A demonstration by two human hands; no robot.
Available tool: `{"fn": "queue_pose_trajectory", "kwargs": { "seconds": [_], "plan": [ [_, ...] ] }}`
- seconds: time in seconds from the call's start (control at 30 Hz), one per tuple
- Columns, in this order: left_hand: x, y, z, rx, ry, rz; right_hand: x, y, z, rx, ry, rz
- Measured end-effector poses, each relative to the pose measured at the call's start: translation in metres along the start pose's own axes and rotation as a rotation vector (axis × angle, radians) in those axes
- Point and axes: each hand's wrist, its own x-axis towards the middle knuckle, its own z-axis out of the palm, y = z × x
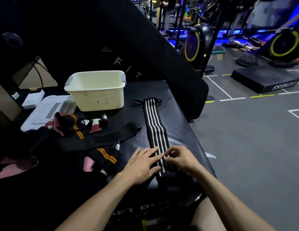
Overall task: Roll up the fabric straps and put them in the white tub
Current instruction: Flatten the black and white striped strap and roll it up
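1. Left hand (142,165) lies flat with fingers straight, pressing down on the striped strap (155,129) near its closest end. No grip here, just an open palm on the fabric.
2. Right hand (180,158) has its fingers curled in, and the grip looks like a pinch on the strap's right edge, right beside the left fingertips. Can't tell how much fabric is actually between the fingers.
3. That strap is black with four white stripes and lies stretched out flat on the black worktop (182,124). Its far end, with thin black loops, sits just right of the tub (95,90), and its near end is under the hands.
4. One white tub, upright, with grey handles at the rim and some dark specks on its front wall. What I can see of the inside shows no straps.
5. Left of the striped strap there's a pile (75,140) of black straps with orange stripes, plus some red and pink fabric. They're too tangled to count.
6. One white flat lid (45,112) lies left of the tub.
7. Writing: "FIT" on the slanted black pad (145,47) behind the tub, and "FITNESS" upside down on a black box (265,80) on the floor. The lettering on the worktop's front is too dark to read.
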Motion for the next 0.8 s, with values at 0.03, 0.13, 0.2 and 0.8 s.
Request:
{"fn": "queue_pose_trajectory", "kwargs": {
  "seconds": [0.03, 0.13, 0.2, 0.8],
  "plan": [
    [0.002, -0.002, -0.001, 0.002, -0.015, -0.01, 0.003, -0.002, 0.003, -0.025, 0.03, -0.012],
    [0.015, -0.009, -0.011, 0.004, -0.069, -0.045, 0.017, -0.01, 0.01, -0.019, 0.072, -0.022],
    [0.024, -0.016, -0.019, -0.011, -0.103, -0.067, 0.026, -0.016, 0.012, 0.024, 0.085, 0.002],
    [0.047, -0.027, -0.024, -0.182, 0.241, -0.18, -0.011, -0.014, -0.008, 0.001, 0.253, -0.13]
  ]
}}
